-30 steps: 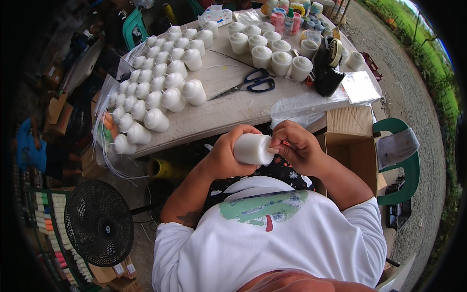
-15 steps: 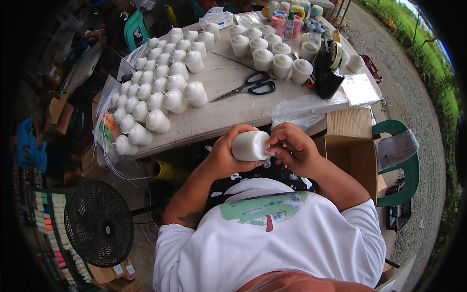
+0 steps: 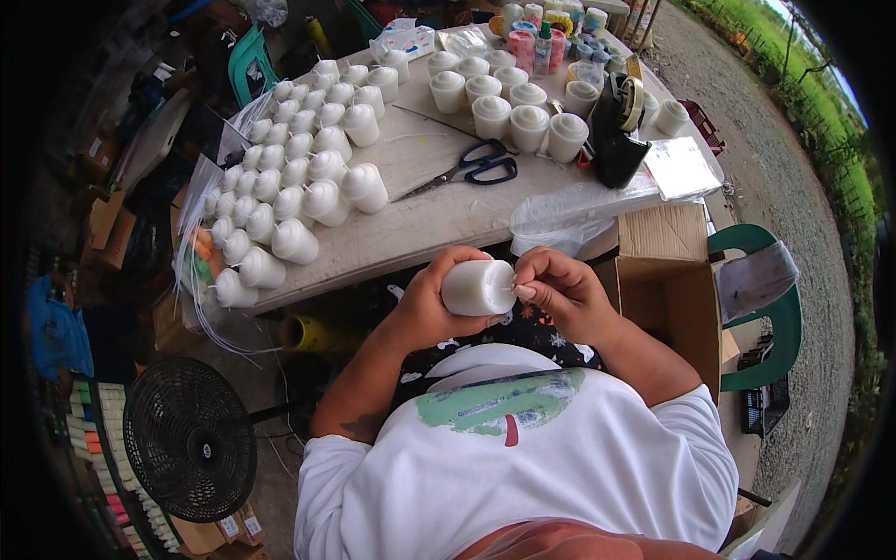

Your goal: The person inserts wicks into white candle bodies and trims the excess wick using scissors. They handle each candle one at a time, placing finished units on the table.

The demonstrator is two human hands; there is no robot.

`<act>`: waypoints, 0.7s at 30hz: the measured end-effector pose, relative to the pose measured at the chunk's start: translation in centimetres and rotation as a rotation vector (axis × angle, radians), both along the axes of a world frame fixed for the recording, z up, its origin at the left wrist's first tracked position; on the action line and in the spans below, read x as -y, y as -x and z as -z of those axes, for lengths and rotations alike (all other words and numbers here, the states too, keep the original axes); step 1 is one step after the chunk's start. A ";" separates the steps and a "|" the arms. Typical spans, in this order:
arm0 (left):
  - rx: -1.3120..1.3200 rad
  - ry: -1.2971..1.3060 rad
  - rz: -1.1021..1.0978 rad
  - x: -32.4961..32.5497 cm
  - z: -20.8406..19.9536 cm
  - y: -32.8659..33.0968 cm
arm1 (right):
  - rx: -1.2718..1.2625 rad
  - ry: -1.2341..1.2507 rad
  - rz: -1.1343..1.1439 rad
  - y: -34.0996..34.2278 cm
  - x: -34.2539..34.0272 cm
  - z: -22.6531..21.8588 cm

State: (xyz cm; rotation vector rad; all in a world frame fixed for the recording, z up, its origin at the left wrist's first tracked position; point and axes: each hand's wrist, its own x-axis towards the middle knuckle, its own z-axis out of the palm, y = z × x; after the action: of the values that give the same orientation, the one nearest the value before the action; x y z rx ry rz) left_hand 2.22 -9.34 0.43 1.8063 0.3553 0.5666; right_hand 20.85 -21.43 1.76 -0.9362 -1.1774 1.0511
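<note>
White candle (image 3: 478, 287) lies on its side above the person's lap, just off the near edge of the bench (image 3: 420, 224), one flat end turned toward 3 o'clock. Taking it as the middle of the dial, with 12 o'clock straight ahead, a blue bag (image 3: 58, 327) hangs far out at 9 o'clock and a black fan (image 3: 191, 439) stands at 8 o'clock. At 10 o'clock, slanting rows of white candles (image 3: 327, 166) with rounded tops cover the left part of the bench, several showing thin wicks. The left hand (image 3: 431, 303) is curled round the candle's left side, opened only as wide as its body, and holds it firmly. Scissors (image 3: 455, 172) with dark blue handles rest near 12 o'clock, blades pointing toward 8 o'clock. Beyond them stands a second candle group (image 3: 528, 126). The right hand (image 3: 565, 289) has its fingers bent, thumb and forefinger close together at the candle's flat end; whether they grip a wick there is too small to tell. Clear plastic (image 3: 565, 210) and a black tape dispenser (image 3: 618, 161) lie between 1 and 2 o'clock, a flat silvery pack (image 3: 683, 168) at 2. An open cardboard box (image 3: 658, 233) and a green chair (image 3: 791, 322) are near 3.
</note>
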 end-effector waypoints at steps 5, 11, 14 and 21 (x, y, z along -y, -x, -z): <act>-0.020 -0.129 -0.064 0.0 -0.7 0.0 | 0.358 -0.054 0.137 -0.5 -0.1 0.3; -0.078 -0.341 -0.194 0.5 -1.2 0.4 | 0.731 -0.220 0.326 -0.3 -0.1 -0.2; -0.081 -0.356 -0.200 0.7 -1.3 0.5 | 0.839 -0.226 0.340 0.2 0.2 -0.9; -0.076 -0.270 -0.187 0.6 -1.4 0.5 | 1.002 -0.230 0.238 -0.3 0.2 -2.1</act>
State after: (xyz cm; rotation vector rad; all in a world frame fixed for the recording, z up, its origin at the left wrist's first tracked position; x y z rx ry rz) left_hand 1.68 -9.99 1.80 2.0717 0.5245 0.7041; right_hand 21.14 -21.65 3.88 -1.4283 -1.8782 0.1907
